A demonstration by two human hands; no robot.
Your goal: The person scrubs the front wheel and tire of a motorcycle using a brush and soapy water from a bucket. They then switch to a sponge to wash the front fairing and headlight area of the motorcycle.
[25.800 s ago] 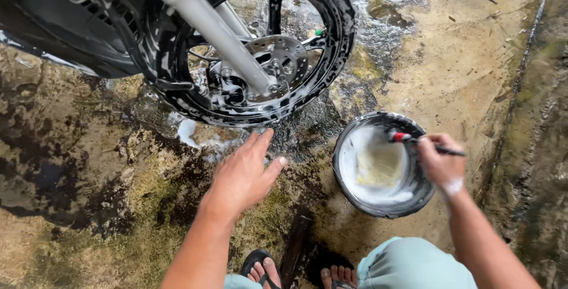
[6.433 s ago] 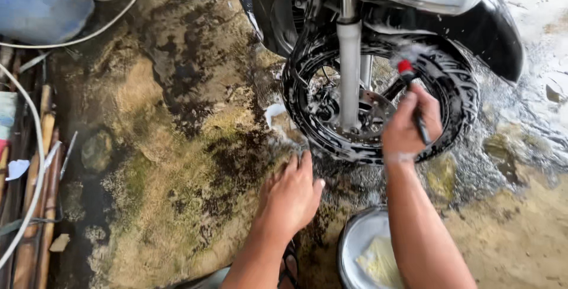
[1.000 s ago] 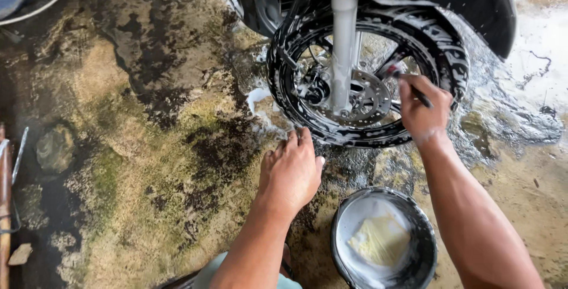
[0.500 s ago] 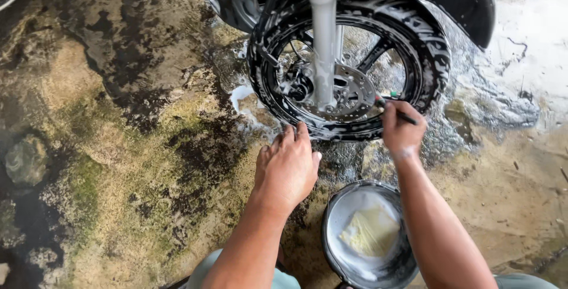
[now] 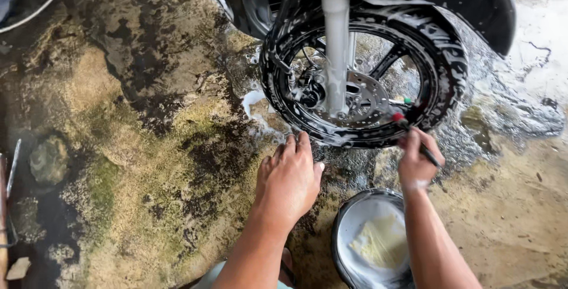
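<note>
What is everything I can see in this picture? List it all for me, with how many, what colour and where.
motorcycle wheel: one, black tyre and rim streaked with white suds, top centre, standing on the wet ground
fork leg: one, silver, running down in front of the wheel to its hub
brake disc: one, grey metal, at the hub
brush: one, dark handle with a red band, at the lower rim of the wheel
bowl: one, dark rim, soapy water and a yellowish cloth inside, bottom centre
ground: wet concrete, brown with dark stains
cable: one, pale, top left corner
left hand: palm down on the ground beside the wheel
right hand: gripping the brush
</note>
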